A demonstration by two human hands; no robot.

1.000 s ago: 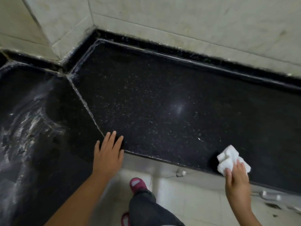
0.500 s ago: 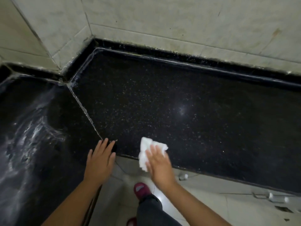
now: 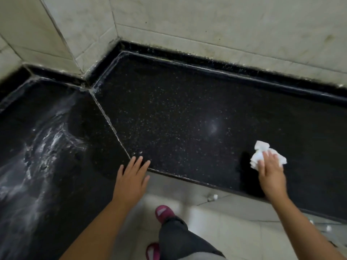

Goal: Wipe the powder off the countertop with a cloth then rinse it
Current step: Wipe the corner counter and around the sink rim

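While the left hand (image 3: pixel 130 182) rests flat at the table's (image 3: pixel 187 113) front edge, fingers straight and apart, the right hand (image 3: pixel 270 173) presses the white cloth (image 3: pixel 260 151) near that edge; powder (image 3: pixel 47 145) streaks the left side.

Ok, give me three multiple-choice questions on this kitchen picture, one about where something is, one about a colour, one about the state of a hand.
1. Where does most of the white powder lie?
A. left slab
B. right slab
C. floor

2. What colour is the cloth?
A. blue
B. white
C. yellow

3. How is the left hand?
A. clenched in a fist
B. flat on the countertop edge
C. gripping a bottle

Answers: 1 A, streaks cover the left slab. 2 B, it is white under the right hand. 3 B, fingers lie straight.
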